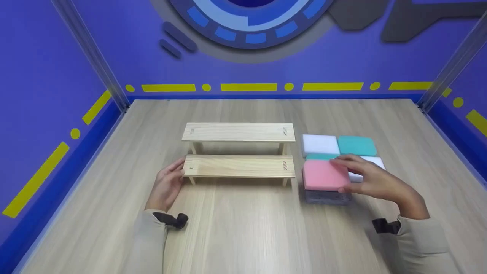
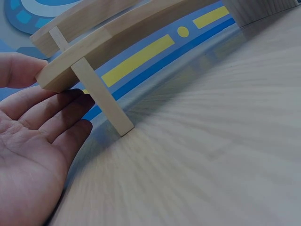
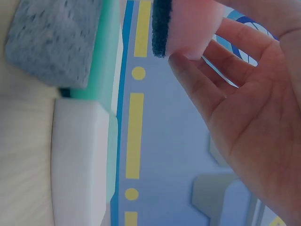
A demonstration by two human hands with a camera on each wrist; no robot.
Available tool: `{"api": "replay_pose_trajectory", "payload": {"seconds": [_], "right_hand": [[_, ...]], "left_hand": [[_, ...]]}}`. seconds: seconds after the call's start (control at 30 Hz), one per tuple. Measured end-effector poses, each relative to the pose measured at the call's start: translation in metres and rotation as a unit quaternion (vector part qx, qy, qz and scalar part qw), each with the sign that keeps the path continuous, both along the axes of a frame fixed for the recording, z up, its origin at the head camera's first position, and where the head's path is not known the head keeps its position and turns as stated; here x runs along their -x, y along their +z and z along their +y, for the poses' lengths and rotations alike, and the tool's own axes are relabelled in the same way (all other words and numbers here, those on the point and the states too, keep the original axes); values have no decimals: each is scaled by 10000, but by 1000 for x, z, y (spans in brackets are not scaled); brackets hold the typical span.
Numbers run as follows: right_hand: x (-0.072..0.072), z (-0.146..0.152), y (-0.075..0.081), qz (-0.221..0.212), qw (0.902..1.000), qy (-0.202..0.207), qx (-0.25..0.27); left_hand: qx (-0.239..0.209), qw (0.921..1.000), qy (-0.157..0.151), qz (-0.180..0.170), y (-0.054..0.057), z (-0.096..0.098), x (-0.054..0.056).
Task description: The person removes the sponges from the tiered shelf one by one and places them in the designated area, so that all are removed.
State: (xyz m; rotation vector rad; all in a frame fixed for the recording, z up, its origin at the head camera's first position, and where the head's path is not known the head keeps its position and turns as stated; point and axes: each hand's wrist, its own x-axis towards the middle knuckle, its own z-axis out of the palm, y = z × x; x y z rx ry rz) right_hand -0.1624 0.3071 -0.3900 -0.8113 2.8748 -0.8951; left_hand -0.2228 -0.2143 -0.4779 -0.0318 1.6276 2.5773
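Observation:
My right hand (image 1: pixel 371 178) holds a pink sponge (image 1: pixel 326 174) between thumb and fingers; its dark scouring layer shows in the right wrist view. The sponge is raised over a speckled grey sponge (image 3: pixel 56 40). At the left, my left hand (image 1: pixel 167 186) grips the end of the lower front board of a two-step wooden rack (image 1: pixel 237 166). In the left wrist view the thumb lies at the board's end (image 2: pixel 61 70), with the fingers beneath and beside a thin leg (image 2: pixel 104 99).
Behind the pink sponge lie white sponges (image 1: pixel 320 144) and green sponges (image 1: pixel 357 146) in a close group, right of the rack. The wood-grain table (image 1: pixel 243 236) is bounded by blue panels (image 1: pixel 251 72) at the back and sides.

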Motion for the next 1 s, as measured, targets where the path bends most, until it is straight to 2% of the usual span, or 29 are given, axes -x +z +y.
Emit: {"api": "replay_pose_trajectory", "payload": {"seconds": [0.17,0.4,0.67,1.0], "right_hand": [[-4,10,0,-15,10000,-75,56],[-8,23,2,-269,9992,-126,276],[-15,41,1,-238,9981,-345,460],[-21,66,-11,-151,9970,-208,732]], "left_hand": [[-37,10000,-19,-27,1,1,0],[-9,10000,-12,-75,2,0,-1],[-108,9999,-64,28,0,1,0],[-94,9999,31,-37,2,1,0]]}}
